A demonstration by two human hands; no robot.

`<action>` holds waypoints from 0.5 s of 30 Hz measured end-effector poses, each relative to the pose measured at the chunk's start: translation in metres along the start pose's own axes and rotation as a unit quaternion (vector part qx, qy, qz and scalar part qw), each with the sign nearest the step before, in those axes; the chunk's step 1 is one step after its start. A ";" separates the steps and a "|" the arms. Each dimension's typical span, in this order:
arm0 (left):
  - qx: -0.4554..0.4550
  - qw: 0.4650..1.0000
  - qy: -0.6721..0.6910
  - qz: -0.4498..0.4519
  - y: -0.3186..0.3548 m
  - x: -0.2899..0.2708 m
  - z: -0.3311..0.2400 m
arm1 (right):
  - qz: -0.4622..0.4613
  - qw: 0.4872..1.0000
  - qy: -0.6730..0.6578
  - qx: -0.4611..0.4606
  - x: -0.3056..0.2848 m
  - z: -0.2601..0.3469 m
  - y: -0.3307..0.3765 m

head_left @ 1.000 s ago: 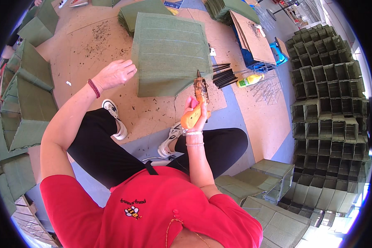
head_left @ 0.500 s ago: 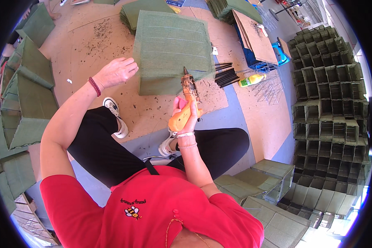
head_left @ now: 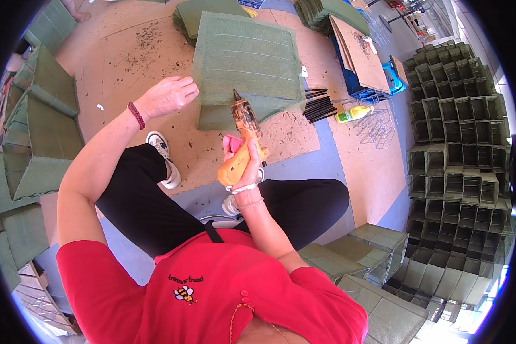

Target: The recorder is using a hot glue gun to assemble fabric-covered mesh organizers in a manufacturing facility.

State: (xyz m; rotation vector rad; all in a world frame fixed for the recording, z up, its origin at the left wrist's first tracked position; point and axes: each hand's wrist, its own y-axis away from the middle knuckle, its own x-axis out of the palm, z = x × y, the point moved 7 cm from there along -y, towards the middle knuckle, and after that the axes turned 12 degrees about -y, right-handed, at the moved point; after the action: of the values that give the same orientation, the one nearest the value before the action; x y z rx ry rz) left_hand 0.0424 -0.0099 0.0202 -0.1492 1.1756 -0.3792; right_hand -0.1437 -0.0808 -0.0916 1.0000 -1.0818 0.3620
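As the right hand [head_left: 250, 162] wraps its fingers around one orange glue gun [head_left: 247, 122], the left hand [head_left: 169, 97], fingers curled, grip undeterminable, lies beside one green mesh box [head_left: 249, 63] at eight o'clock.

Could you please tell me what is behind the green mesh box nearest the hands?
Beyond the green mesh box, a stack of green sheets shows past its far left corner. The box hides the stack's near part; anything else covered there cannot be told.
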 end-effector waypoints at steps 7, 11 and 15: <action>0.003 1.000 0.000 -0.011 0.000 -0.003 0.000 | 0.016 0.999 0.035 0.008 0.010 -0.018 0.008; -0.002 1.000 0.000 -0.010 0.000 -0.003 0.001 | 0.006 0.999 0.002 0.032 0.017 -0.025 0.014; -0.003 1.000 -0.001 -0.004 0.000 -0.004 0.001 | 0.003 0.996 -0.004 0.085 0.010 -0.036 0.012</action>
State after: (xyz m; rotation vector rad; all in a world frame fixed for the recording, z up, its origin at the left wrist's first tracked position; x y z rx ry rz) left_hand 0.0422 -0.0086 0.0240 -0.1592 1.1746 -0.3817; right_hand -0.1271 -0.0475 -0.0811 1.1491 -1.0751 0.4614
